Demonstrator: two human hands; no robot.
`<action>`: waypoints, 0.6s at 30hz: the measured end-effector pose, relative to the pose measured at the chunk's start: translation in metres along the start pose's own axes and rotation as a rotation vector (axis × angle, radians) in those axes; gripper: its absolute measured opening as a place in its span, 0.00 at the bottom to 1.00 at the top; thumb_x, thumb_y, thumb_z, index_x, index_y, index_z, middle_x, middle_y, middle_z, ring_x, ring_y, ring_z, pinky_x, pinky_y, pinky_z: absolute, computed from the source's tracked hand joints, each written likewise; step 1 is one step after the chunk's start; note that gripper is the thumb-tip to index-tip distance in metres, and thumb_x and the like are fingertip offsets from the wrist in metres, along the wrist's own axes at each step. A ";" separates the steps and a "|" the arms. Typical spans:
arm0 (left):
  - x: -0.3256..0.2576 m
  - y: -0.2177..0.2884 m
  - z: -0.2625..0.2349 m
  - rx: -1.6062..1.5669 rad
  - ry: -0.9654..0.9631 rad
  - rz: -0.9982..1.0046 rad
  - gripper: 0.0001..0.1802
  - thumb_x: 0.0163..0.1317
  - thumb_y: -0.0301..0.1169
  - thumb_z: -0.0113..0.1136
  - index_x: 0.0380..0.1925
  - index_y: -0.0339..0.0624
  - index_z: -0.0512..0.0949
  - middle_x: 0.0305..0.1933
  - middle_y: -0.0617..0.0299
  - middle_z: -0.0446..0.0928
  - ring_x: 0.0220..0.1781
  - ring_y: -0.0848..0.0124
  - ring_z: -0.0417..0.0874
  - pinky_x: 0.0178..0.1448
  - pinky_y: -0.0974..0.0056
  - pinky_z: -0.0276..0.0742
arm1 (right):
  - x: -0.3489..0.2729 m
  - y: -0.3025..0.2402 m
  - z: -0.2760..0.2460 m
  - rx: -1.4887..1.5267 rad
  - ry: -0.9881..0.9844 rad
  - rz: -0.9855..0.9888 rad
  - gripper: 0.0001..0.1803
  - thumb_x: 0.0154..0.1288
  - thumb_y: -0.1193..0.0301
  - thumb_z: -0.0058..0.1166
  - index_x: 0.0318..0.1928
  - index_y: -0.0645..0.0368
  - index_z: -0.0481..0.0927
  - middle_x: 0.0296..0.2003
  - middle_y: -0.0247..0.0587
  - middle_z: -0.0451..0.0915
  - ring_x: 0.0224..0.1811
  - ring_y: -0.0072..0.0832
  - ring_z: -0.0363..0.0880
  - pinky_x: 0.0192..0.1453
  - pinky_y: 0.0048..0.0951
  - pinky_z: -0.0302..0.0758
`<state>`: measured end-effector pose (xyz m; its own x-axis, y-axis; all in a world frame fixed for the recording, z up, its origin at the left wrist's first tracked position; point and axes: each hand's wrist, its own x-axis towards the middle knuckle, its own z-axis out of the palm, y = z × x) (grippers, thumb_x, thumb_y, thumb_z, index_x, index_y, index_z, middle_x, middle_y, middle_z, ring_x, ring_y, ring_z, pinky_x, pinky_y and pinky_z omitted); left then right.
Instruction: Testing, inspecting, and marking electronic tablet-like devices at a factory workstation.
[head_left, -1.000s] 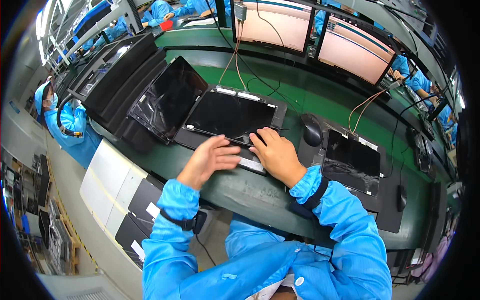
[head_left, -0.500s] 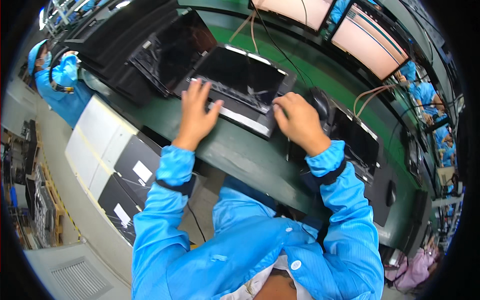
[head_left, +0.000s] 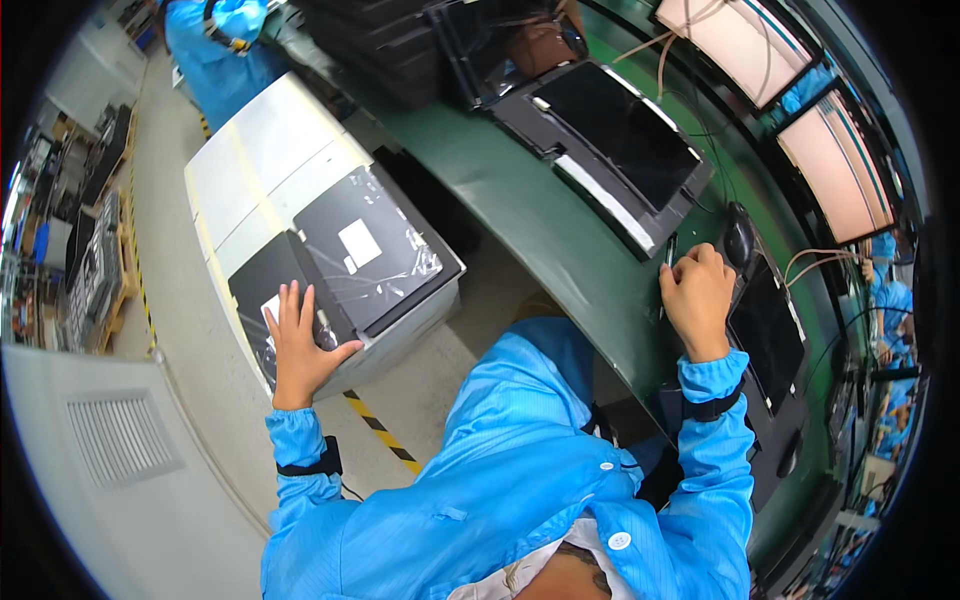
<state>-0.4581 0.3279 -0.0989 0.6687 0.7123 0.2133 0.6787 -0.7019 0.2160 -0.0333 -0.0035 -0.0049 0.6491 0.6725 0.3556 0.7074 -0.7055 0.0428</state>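
Observation:
My left hand [head_left: 300, 345] is spread open on a black flat panel [head_left: 275, 270], which has a white label partly under my fingers. A second black panel [head_left: 375, 285], with a white label and wrinkled clear film, lies beside it on the white box-like stack [head_left: 240, 165]. Over the green bench, my right hand [head_left: 700, 300] is curled closed around a thin, dark pen-like tool [head_left: 669, 252], whose ends show above and below the fingers. Just beyond that hand, a display screen [head_left: 620, 130] lies face up on a black base with a white strip.
A black mouse [head_left: 738, 235] sits right of my right hand, by another dark screen panel [head_left: 768, 330]. Two lit monitors [head_left: 835, 165] with cables stand behind the bench [head_left: 500, 190]. A co-worker in blue [head_left: 225, 65] is at the far left. Yellow-black tape [head_left: 380, 430] marks the floor.
My view has turned left. My left hand has gone from the screen on the bench to the black panel on the white stack. My right hand has come away from the screen's corner.

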 end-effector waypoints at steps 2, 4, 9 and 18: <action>-0.011 -0.012 0.005 -0.032 -0.114 -0.001 0.59 0.46 0.60 0.80 0.74 0.40 0.67 0.83 0.46 0.57 0.86 0.48 0.52 0.84 0.35 0.37 | -0.005 -0.003 -0.010 0.102 -0.039 0.073 0.13 0.61 0.65 0.65 0.30 0.64 0.85 0.39 0.45 0.80 0.44 0.44 0.79 0.48 0.44 0.73; -0.017 -0.016 0.012 -0.025 -0.051 -0.004 0.59 0.46 0.60 0.79 0.73 0.39 0.68 0.83 0.45 0.58 0.86 0.48 0.53 0.85 0.35 0.37 | -0.010 -0.011 -0.025 0.306 0.008 0.203 0.14 0.65 0.65 0.65 0.34 0.66 0.86 0.37 0.46 0.79 0.36 0.44 0.81 0.42 0.41 0.76; -0.017 -0.009 0.026 0.016 0.030 -0.090 0.52 0.52 0.61 0.76 0.69 0.39 0.74 0.80 0.44 0.63 0.84 0.47 0.58 0.84 0.36 0.39 | -0.010 -0.057 -0.053 1.490 -0.017 0.634 0.13 0.74 0.63 0.63 0.38 0.61 0.85 0.15 0.21 0.68 0.14 0.10 0.65 0.20 0.18 0.60; -0.011 0.003 0.021 -0.039 0.085 0.103 0.40 0.55 0.48 0.77 0.64 0.40 0.77 0.73 0.44 0.71 0.80 0.48 0.63 0.82 0.33 0.47 | 0.011 -0.283 0.061 1.850 -0.605 -0.163 0.15 0.78 0.71 0.53 0.59 0.64 0.74 0.38 0.40 0.85 0.33 0.26 0.84 0.39 0.29 0.81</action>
<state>-0.4573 0.3181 -0.1205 0.7050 0.6351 0.3157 0.5943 -0.7719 0.2257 -0.2094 0.2174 -0.0696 0.2678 0.9563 0.1176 -0.1261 0.1558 -0.9797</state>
